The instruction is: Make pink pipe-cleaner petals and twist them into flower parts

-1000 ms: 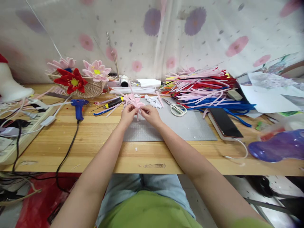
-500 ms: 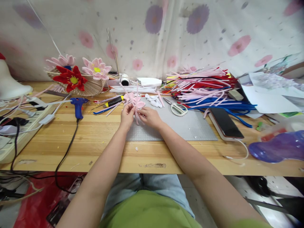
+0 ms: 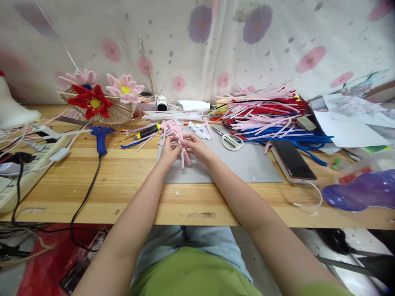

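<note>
Over the left part of a grey cutting mat (image 3: 237, 164), my left hand (image 3: 169, 153) and my right hand (image 3: 197, 147) meet at a small bunch of pink pipe cleaners (image 3: 184, 157). The fingers of both hands are closed on it, and loose pink ends hang down between them. Pink pipe-cleaner petals (image 3: 169, 126) lie just beyond my hands. White pipe-cleaner petals (image 3: 200, 130) rest on the mat behind my right hand. To the right of them lie scissors (image 3: 232, 142) with pale handles.
A blue glue gun (image 3: 101, 137) with a black cord stands left, near a power strip (image 3: 40, 168). A yellow-black craft knife (image 3: 148, 131) lies behind my left hand. At right are heaped pipe cleaners (image 3: 265, 123), a phone (image 3: 294, 160) and a purple object (image 3: 361, 191). Finished flowers (image 3: 94, 102) stand at back left.
The pink pipe cleaners have tilted, their lower ends now pointing down toward me. Both hands have shifted slightly right and closer together around them.
</note>
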Demonstrator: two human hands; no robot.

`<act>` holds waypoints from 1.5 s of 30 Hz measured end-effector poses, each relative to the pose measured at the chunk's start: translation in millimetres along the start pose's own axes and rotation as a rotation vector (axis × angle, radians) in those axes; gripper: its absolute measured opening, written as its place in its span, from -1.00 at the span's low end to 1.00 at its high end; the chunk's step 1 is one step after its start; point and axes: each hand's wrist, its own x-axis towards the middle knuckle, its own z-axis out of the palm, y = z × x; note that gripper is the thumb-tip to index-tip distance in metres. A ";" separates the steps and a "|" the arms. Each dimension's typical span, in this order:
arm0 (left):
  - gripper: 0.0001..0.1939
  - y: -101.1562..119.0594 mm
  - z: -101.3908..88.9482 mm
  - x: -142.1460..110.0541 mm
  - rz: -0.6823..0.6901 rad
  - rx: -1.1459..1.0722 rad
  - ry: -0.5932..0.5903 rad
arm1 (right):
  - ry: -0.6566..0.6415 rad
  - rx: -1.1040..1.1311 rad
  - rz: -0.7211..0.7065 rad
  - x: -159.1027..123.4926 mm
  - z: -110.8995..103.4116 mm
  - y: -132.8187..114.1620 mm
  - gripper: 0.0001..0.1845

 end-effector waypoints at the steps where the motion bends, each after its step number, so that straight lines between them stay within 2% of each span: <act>1: -0.65 0.2 0.9 -0.9 -0.010 -0.006 0.005 | -0.001 -0.004 -0.014 0.8 -0.9 0.5 -0.61; 3: -0.68 0.3 2.6 -2.6 -0.066 -0.028 -0.031 | 0.067 -0.025 -0.073 4.0 -2.3 2.5 -0.62; 5: -0.69 -0.9 4.3 -4.0 -0.106 -0.018 -0.088 | 0.198 -0.057 -0.173 8.3 -3.1 5.7 -0.63; 7: -0.69 -4.3 5.7 -4.4 -0.065 0.072 -0.101 | 0.307 -0.110 -0.288 12.3 -3.1 9.2 -0.65; 9: -0.71 -9.4 6.1 -3.6 0.019 0.193 -0.071 | 0.345 -0.166 -0.364 14.7 -2.7 12.1 -0.67; 12: -0.76 -16.4 4.8 -1.4 0.050 0.248 -0.055 | 0.308 -0.215 -0.362 14.3 -2.2 12.8 -0.68; 15: -0.76 -16.6 2.8 -0.6 -0.001 0.157 -0.089 | 0.248 -0.262 -0.334 11.0 -3.0 8.9 -0.70; 18: -0.74 -9.9 1.0 -2.2 -0.040 0.067 -0.173 | 0.197 -0.264 -0.309 8.3 -5.9 4.0 -0.69; 21: -0.71 -2.9 -1.1 -4.6 -0.090 0.028 -0.285 | 0.167 -0.176 -0.237 7.5 -10.1 2.4 -0.65; 23: -0.67 -1.2 -2.3 -5.6 -0.119 0.007 -0.320 | 0.158 -0.105 -0.190 7.6 -12.4 3.8 -0.63; 28: -0.67 -7.3 -1.4 -6.6 -0.120 0.020 -0.274 | 0.151 0.024 -0.082 6.1 -13.1 10.0 -0.58; 34: -0.76 -12.2 0.3 -6.7 0.011 0.135 -0.120 | -0.011 -0.040 -0.066 2.9 -12.0 10.1 -0.62; 39: -0.78 -10.8 0.3 -5.3 0.028 0.140 -0.031 | 0.099 -0.072 -0.092 6.8 -12.1 13.2 -0.63; 42: -0.80 -12.0 -0.9 -4.5 0.037 0.171 -0.029 | 0.158 -0.057 -0.106 7.6 -10.9 14.5 -0.62; 45: -0.81 -12.3 -3.8 -4.6 0.104 0.258 -0.030 | 0.189 -0.059 -0.132 6.0 -9.4 13.8 -0.64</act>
